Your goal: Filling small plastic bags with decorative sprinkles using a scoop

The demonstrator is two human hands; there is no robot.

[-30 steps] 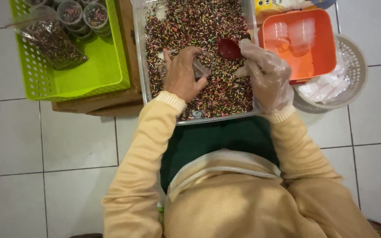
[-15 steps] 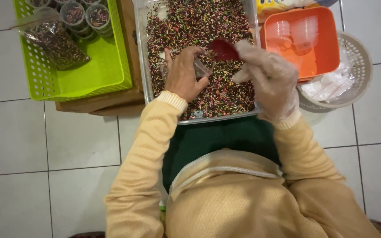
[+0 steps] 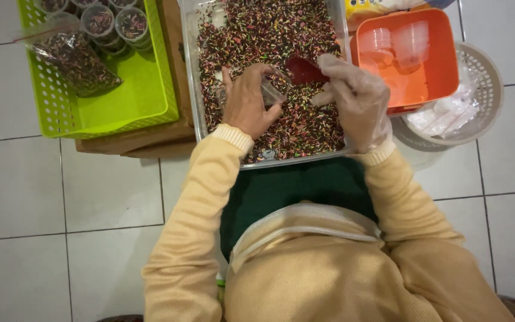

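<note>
A clear rectangular tub (image 3: 191,71) full of multicoloured sprinkles (image 3: 269,36) lies in front of me. My bare left hand (image 3: 247,104) holds a small clear plastic cup (image 3: 271,94) over the sprinkles. My right hand (image 3: 354,100), in a thin clear glove, grips a dark red scoop (image 3: 305,70) whose bowl hovers right beside the cup's mouth.
A lime green basket (image 3: 126,104) at the left holds several filled cups (image 3: 114,22) and a bag of sprinkles (image 3: 75,62), on a wooden board (image 3: 144,140). An orange tub (image 3: 433,65) with empty clear cups sits inside a white round basket (image 3: 484,89) at the right. White floor tiles surround everything.
The red scoop has swung left and down towards the cup in my left hand. The left hand has stayed about where it was.
</note>
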